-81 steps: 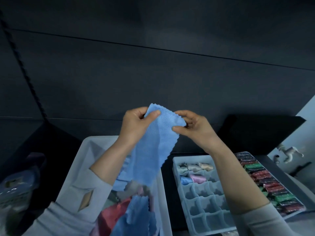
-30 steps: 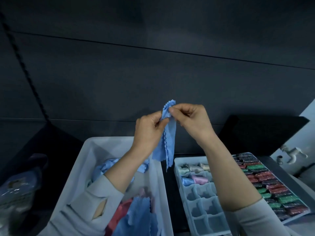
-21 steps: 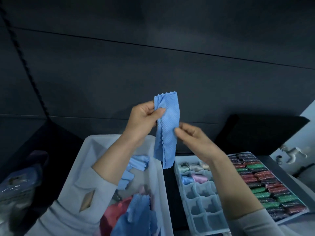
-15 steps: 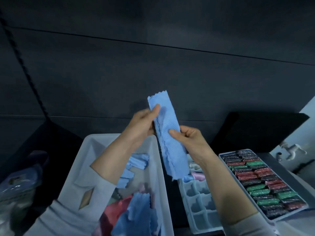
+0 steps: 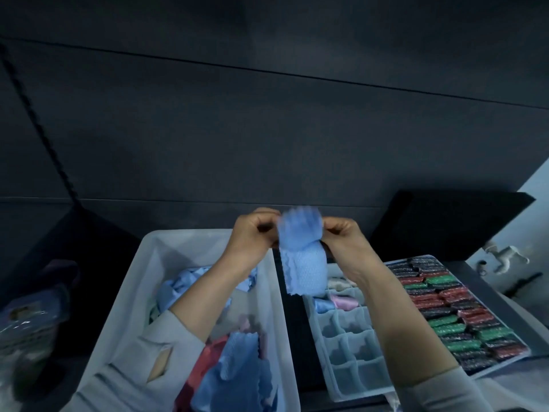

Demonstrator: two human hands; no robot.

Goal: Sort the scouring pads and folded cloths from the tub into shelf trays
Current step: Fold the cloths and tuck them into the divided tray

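Dark panelled wall behind; below it a white tub (image 5: 130, 295) of loose cloths, a divided tray (image 5: 350, 346) with a few rolled cloths in its far cells, and a tray of scouring pads (image 5: 463, 316) at right. Left hand (image 5: 252, 236) and right hand (image 5: 341, 237) each pinch a top edge of the blue cloth (image 5: 303, 257), held over the gap between tub and divided tray, upper part blurred. Risk, as I judge it: the narrow fold springs open or slips from the fingertip pinches, since the limp fabric hangs free, dropping into the gap or going in too bulky for a cell.
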